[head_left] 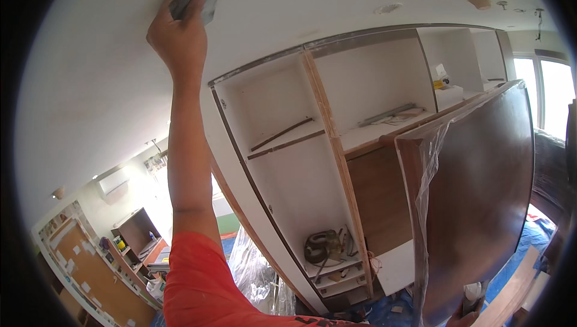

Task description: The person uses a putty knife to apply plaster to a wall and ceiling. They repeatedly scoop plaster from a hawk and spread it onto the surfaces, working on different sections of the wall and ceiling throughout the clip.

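Note:
My left arm in a red sleeve reaches up to the white ceiling (pixel 120 57). My left hand (pixel 180 36) is closed round a wide, flat, grey putty knife (pixel 215 0), whose blade lies at or close against the ceiling; contact is hard to tell. Low at the right edge of the leaning dark panel, part of my right hand (pixel 461 317) shows, its fingers curled by a whitish object (pixel 474 293). Most of that hand and object are cut off, and their kind does not show.
An open white cabinet (pixel 282 195) with wooden edges fills the middle, a coiled hose-like thing (pixel 324 247) on a low shelf. A large brown panel (pixel 475 195) in clear plastic stands before it. Blue sheeting (pixel 529 240), planks (pixel 511 291) and a corkboard (pixel 99 267) lie around.

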Tool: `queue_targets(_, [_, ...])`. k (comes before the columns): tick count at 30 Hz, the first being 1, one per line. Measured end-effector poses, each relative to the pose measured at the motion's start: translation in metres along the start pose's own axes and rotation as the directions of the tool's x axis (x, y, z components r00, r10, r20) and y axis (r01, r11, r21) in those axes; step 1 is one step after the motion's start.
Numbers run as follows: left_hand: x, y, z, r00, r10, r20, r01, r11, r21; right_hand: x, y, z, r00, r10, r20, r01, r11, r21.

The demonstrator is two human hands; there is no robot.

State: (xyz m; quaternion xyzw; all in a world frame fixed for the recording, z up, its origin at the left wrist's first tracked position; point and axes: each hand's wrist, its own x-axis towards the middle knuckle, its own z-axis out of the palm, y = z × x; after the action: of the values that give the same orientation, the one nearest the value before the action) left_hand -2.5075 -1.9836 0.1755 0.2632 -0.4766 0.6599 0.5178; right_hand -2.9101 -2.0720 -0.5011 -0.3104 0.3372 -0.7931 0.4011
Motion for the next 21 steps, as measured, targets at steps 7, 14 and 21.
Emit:
queue_targets(7, [-0.009,0.003,0.008,0.996,-0.03,-0.079,0.032,0.999,0.028,-0.005,0.004,-0.016,1.0,-0.004,-0.025,0.002,0.998,-0.055])
queue_targets(14, [-0.012,0.011,0.02,0.997,0.023,-0.074,-0.017,0.997,0.069,-0.005,0.021,-0.036,0.993,-0.083,-0.08,0.068,0.982,-0.175])
queue_targets(21, [-0.012,0.014,0.017,0.987,0.145,-0.062,-0.136,0.981,0.135,-0.007,0.017,-0.036,0.972,-0.189,-0.137,0.14,0.941,-0.307])
